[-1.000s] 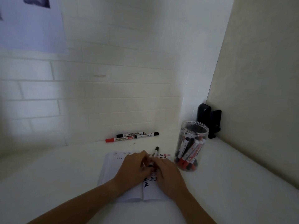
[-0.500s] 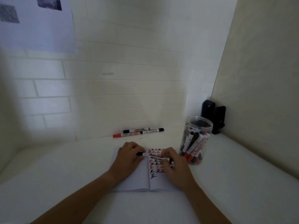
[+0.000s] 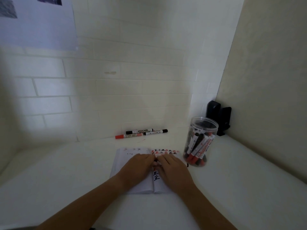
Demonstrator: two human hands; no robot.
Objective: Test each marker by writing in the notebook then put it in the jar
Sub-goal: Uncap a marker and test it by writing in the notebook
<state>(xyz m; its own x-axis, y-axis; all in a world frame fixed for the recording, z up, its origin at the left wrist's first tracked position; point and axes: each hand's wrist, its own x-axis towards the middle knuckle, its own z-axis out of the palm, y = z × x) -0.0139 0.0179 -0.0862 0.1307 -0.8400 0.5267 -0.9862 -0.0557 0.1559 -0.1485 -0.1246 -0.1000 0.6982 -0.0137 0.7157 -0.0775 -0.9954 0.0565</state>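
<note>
While meeting over the open notebook on the white table, left hand and right hand knuckles up, fingertips together at the spine. Between them, a sliver of a marker, mostly hidden, dark bit showing at the gap. Grip of each hand curled in toward that marker, apparently pinching it from either side; how firmly, cannot tell. A small dark end peeking out past the right hand's outer edge, just beside the jar.

Right page: rows of red and black characters along the top, 2 larger black ones lower down between the wrists. Left page: only a few faint marks near the top.

Clear plastic jar upright, lid off, just right of the notebook, near but not touching the right hand. Packed with leaning markers, red and black caps down at the bottom.

Back by the tiled wall, 3 loose markers lying flat, well apart from the hands: a red-capped marker in front, a black-capped marker behind it, a slimmer black marker to the right, all touching or nearly so.

In the far right corner, behind the jar, a black object standing against the wall. Upper left, a sheet of paper on the wall.
</note>
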